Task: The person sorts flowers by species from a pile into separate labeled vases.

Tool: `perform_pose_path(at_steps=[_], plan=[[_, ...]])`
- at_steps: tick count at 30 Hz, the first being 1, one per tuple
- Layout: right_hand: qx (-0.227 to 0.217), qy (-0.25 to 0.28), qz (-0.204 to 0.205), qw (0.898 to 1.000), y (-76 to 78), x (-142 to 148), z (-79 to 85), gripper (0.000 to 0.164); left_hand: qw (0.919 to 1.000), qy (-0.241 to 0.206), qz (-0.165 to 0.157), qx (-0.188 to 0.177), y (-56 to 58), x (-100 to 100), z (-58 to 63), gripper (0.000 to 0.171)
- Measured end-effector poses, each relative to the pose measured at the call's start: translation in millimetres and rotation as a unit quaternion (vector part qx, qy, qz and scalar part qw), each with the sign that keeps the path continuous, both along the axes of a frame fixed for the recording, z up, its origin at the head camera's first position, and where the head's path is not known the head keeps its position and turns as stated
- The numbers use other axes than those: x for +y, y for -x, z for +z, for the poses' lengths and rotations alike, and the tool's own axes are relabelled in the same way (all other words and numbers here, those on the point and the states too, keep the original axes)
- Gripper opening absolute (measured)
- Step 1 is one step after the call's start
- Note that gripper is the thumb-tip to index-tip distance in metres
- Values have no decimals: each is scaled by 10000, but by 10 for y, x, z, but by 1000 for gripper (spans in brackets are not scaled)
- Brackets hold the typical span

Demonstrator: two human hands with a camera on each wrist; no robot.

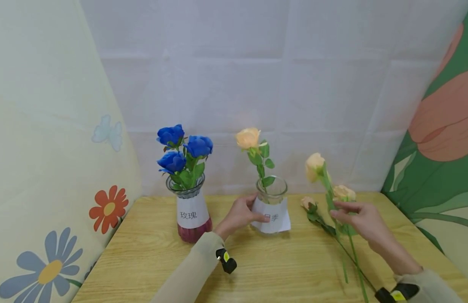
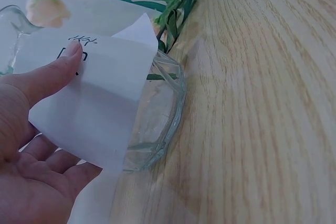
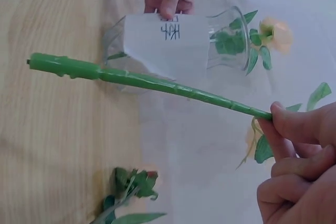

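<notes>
Left sleeve (image 1: 186, 271) is seen nearest, above the desk (image 1: 283, 269). Jar (image 1: 276, 210) at back edge is gripped by left hand (image 1: 239, 216); flower (image 1: 315, 167) toward back right corner, stem (image 3: 157, 83) pinched by right hand (image 1: 360, 223). Flower-adding step presumably in hand; next move calls for stem to be lifted over rim (image 1: 272, 195).

White cloth (image 1: 313, 92) hangs behind the wooden table (image 1: 264, 269), between floral panels (image 1: 48, 168).

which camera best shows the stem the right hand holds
The right wrist view: the green stem runs large and uncovered from its lower end to the right hand. The head view shows it smaller, partly hidden by that hand; I cannot pick it out in the left wrist view.
</notes>
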State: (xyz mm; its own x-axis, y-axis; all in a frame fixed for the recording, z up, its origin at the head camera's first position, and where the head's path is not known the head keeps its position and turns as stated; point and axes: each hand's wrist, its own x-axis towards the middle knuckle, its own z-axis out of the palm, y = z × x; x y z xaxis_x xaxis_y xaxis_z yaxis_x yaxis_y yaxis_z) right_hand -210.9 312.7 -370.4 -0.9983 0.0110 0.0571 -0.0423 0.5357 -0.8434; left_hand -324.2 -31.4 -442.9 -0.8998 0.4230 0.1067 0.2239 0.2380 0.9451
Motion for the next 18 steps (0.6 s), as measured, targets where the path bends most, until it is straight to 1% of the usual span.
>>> perform_pose_path(at_steps=[4,9,14,18], plan=[[439,4,-85,9990,39,-136,57,60,10000,-44,-16,-6,6,1,-12,78],[769,99,-120,9969,104,-293,141,58,10000,-85,-41,9,-7,-2,5,75],[961,564,-90,9937,172,-431,246,55,10000,-82,-38,23,-17,-1,19,73],[1021,850,-171,9910,233,-518,367,60,10000,-90,-30,28,-11,-2,11,72]])
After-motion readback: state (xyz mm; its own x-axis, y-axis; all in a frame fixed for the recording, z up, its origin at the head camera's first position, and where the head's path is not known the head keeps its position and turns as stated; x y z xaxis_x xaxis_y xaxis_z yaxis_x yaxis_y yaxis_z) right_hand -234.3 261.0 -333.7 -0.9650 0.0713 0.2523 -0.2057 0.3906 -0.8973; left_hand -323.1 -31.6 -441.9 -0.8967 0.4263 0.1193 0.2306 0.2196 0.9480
